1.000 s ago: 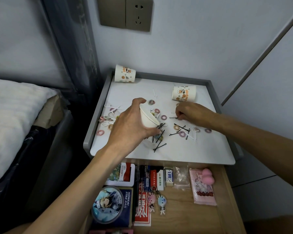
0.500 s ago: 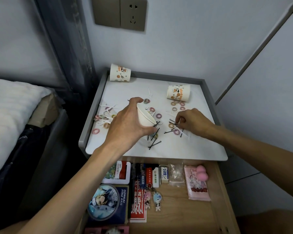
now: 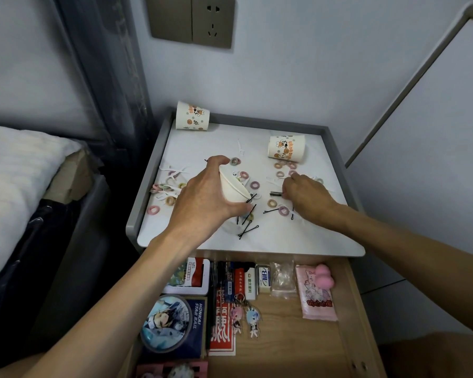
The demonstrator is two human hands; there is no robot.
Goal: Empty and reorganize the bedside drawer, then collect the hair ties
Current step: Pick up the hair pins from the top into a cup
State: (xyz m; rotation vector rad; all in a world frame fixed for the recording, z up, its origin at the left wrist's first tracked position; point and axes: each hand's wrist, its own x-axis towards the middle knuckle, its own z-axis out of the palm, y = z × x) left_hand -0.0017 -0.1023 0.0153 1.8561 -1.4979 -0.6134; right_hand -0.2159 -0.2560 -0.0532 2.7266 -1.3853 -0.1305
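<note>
Head view looks down on a bedside table top (image 3: 298,241) with its drawer (image 3: 290,347) pulled open below. The left hand (image 3: 202,199) grips a plain white cup (image 3: 234,186), thumb at the far rim and fingers curled round the lower end, and holds it tilted near the middle of the white surface. The right hand (image 3: 305,193) sits just to the right of the cup with its fingers curled, pinching a small dark bundle of hairpins (image 3: 275,193) whose ends stick out toward the cup.

The hair ties (image 3: 254,184), small coloured rings, lie scattered on the table top: several between the 2 hands, a cluster just in front of the printed cup (image 3: 286,148) near the back right, and more at the left edge among white floss picks (image 3: 175,173). Whether any are inside the white cup cannot be told. Loose black hairpins (image 3: 247,227) lie below the left hand's fingers. A second printed cup (image 3: 192,115) sits in the back left corner.

In the drawer lie a round badge (image 3: 165,321), 2 character keychains (image 3: 243,317), a pink packet (image 3: 317,296) with a pink sponge (image 3: 324,275) on its top end, and a row of small boxes. A bed (image 3: 11,173) stands to the left, and a wall socket (image 3: 191,20) is above.
</note>
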